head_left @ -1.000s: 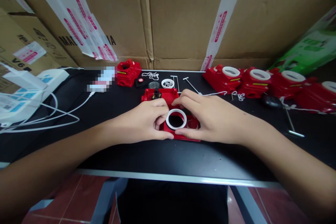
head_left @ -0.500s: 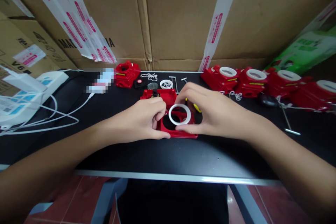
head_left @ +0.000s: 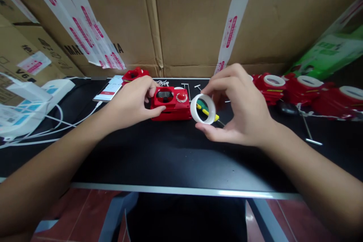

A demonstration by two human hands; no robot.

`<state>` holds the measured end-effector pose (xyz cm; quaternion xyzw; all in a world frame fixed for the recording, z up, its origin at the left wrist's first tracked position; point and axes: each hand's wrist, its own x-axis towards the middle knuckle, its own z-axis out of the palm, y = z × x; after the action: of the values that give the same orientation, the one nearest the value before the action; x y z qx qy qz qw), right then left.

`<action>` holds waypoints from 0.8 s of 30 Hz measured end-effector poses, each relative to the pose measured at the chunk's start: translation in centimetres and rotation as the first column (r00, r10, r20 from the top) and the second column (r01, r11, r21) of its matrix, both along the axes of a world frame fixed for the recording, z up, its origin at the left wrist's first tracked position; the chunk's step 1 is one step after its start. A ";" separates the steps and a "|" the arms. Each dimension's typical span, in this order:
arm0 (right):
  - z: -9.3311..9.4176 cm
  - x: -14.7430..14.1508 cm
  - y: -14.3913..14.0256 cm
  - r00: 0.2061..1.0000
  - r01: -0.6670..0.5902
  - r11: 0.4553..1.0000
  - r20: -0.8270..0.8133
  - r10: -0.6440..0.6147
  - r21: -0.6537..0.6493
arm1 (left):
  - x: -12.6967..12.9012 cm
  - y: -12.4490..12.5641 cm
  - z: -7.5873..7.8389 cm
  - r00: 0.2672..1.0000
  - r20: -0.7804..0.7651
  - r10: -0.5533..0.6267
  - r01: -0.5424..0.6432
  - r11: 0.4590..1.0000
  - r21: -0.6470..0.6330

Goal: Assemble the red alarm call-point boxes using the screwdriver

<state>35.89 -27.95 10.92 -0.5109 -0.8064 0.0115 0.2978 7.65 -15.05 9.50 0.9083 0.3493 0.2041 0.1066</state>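
Observation:
At the middle of the table sits a red plastic housing (head_left: 176,112), its top showing a round dark opening and a small red dome button. My left hand (head_left: 134,100) grips the housing's left end, with the thumb along the front edge and the fingers behind. Held upright between thumb and fingers of my right hand (head_left: 238,107) is a white plastic ring (head_left: 193,110), just right of the housing and apart from its opening. Through the ring shows part of a screwdriver with a green and yellow handle (head_left: 217,117).
Several red housings (head_left: 270,91) with white rings line the right back. Behind my left hand are another red housing (head_left: 132,73) and a phone (head_left: 106,92) on a cable. A power strip (head_left: 61,90) lies left, a T-handled tool (head_left: 313,141) right. Cardboard (head_left: 190,26) stands behind.
The red housing's lid, open toward me before, is now folded shut onto its base. My right hand has carried the white ring slightly right, away from the housing; my left hand has shifted left and back.

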 end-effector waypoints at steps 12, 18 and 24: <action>-0.3 2.7 2.0 0.995 0.103 0.992 -0.016 -0.102 0.067 | 0.4 0.7 -1.4 0.998 -0.055 -0.020 0.011 0.987 -0.161; -1.2 3.8 3.4 0.990 0.143 0.990 0.003 -0.143 0.009 | -0.2 1.1 -1.0 0.996 -0.057 -0.068 0.050 0.960 -0.276; -2.1 4.6 4.8 0.990 0.139 0.986 -0.004 -0.140 -0.088 | -1.4 1.1 1.2 0.931 -0.339 -0.135 0.051 0.968 -0.245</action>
<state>40.51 -23.19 8.87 -0.5785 -0.7659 0.0286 0.2792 6.24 -13.96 10.74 0.9270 0.3404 -0.0097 0.1573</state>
